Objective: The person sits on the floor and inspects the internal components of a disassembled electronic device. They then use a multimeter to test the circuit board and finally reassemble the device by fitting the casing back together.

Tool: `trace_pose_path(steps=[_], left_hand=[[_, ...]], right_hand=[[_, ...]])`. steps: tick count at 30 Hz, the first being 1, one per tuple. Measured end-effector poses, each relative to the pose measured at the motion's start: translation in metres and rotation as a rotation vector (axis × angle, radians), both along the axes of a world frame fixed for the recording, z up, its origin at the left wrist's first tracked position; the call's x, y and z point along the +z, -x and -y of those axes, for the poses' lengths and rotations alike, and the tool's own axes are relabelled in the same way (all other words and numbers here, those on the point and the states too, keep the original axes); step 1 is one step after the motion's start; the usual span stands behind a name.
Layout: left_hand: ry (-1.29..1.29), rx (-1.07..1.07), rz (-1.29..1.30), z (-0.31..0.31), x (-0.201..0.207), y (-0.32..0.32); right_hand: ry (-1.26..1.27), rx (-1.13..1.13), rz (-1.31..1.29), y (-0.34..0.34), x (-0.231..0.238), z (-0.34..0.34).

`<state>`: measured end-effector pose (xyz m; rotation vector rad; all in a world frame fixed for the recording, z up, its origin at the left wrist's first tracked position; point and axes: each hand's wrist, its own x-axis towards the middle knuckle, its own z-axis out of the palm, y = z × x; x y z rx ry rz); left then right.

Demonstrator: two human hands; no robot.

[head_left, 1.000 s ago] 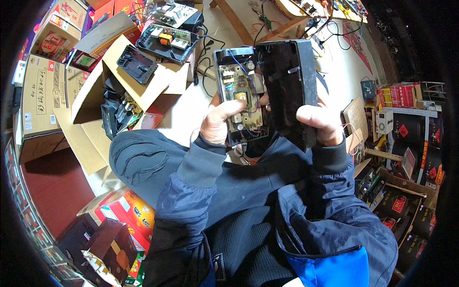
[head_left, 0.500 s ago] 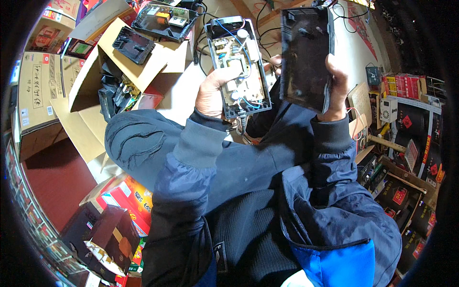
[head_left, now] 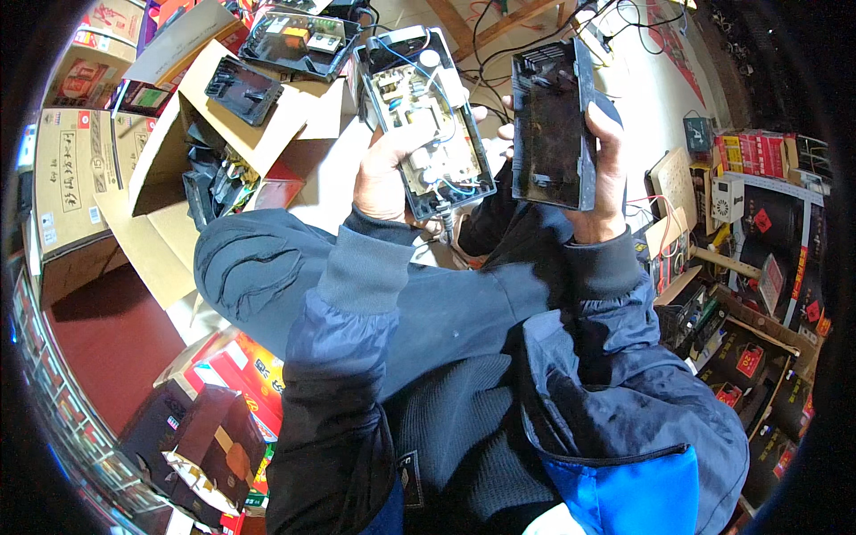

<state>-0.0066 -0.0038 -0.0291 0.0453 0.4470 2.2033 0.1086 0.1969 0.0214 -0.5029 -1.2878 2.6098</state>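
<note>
My left hand [head_left: 385, 174] grips an opened black device base [head_left: 428, 125] with a bare circuit board, white parts and blue wires inside. It is tilted, its lower end near my wrist. My right hand [head_left: 606, 152] holds the separate black plastic cover [head_left: 550, 125] upright, hollow side facing me. The two halves are apart, a small gap between them. Both sleeves are dark blue with grey cuffs.
An open cardboard box [head_left: 294, 107] at the upper left holds several black device parts. Another opened device [head_left: 299, 40] lies above it. Cardboard cartons [head_left: 67, 169] stand at the left, red boxes [head_left: 241, 374] at the lower left, red-and-black packages [head_left: 776, 232] at the right. Cables [head_left: 499, 31] run across the workbench.
Both hands have risen and spread, so the cover, earlier lying over the base, is separated from it and held to the right.
</note>
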Motion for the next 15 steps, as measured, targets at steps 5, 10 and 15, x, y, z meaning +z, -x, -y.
trace_pose_path(steps=[5,10,15], left_hand=[[0.115,-0.015,-0.023,-0.001,-0.004,-0.001],[0.252,0.026,-0.074,-0.005,-0.001,-0.006],[0.272,0.054,-0.108,-0.009,0.011,-0.014]], right_hand=[[0.069,-0.006,-0.027,-0.001,0.002,0.003],[0.06,0.025,-0.02,0.001,0.006,0.007],[0.032,-0.021,0.031,0.004,0.01,0.015]])
